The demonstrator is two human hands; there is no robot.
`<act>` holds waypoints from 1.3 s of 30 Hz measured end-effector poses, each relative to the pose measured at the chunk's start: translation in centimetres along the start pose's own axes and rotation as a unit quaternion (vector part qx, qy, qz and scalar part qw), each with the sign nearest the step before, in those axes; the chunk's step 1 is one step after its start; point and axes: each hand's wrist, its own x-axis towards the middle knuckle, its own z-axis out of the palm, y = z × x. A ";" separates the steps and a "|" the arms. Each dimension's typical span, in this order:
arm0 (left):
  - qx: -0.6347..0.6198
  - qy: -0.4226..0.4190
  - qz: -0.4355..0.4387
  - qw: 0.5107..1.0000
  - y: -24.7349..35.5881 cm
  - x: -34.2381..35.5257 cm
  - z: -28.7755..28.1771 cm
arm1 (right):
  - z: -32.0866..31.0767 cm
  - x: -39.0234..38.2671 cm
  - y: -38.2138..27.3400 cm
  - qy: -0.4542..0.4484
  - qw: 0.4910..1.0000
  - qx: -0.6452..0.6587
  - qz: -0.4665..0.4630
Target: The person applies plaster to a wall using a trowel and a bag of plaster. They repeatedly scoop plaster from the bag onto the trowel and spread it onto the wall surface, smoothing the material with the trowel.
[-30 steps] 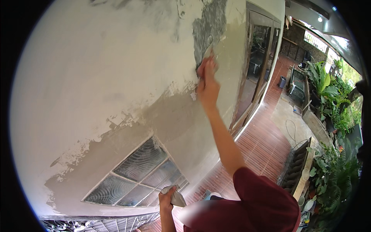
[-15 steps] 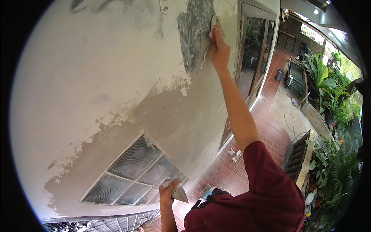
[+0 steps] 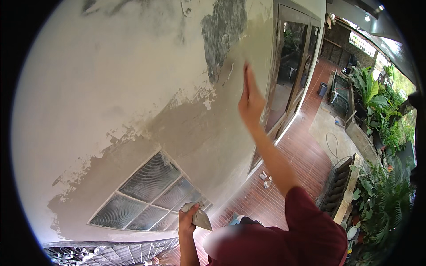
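In front of me is a pale wall (image 3: pixel 88 80) with a broad band of grey-beige filler (image 3: pixel 195 128) and a dark rough patch (image 3: pixel 219 42) near the top. My right hand (image 3: pixel 251 99) is raised beside this patch, its fingers closed and pointing up the wall. A putty knife seems to be in it, but blade and handle are blurred and blend with the filler. Low down, my left hand (image 3: pixel 188 217) grips a grey, filler-covered putty knife (image 3: pixel 202 219), its pointed end slanting down and right. Its handle is hidden.
A glass-block window (image 3: pixel 153 195) is set in the wall below. To the right stand a framed door (image 3: pixel 290 66), red tiled floor (image 3: pixel 293 146), a dark bin (image 3: pixel 322 88), a low balustrade (image 3: pixel 339 188) and plants (image 3: pixel 377 93). Small white items (image 3: pixel 266 179) lie on the tiles.
My right hand has come down the wall from the dark patch's edge. Smooth filler shows where the hand and blade were. The left hand has shifted slightly left, still holding its knife.
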 end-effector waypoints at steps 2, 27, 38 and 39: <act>0.001 0.010 -0.005 1.000 -0.2 -0.4 -0.3 | 1.6 5.8 3.5 0.026 0.998 -0.049 -0.035; 0.003 0.029 0.042 0.999 2.5 -2.8 -1.1 | 6.0 7.7 8.0 0.034 0.994 -0.099 0.040; -0.010 0.003 0.029 1.000 3.6 -2.2 0.5 | 0.9 -12.9 -6.7 -0.116 0.984 0.115 0.068; -0.010 -0.005 0.029 1.000 3.6 -2.1 0.7 | 0.4 -11.6 -6.5 -0.100 0.984 0.096 0.114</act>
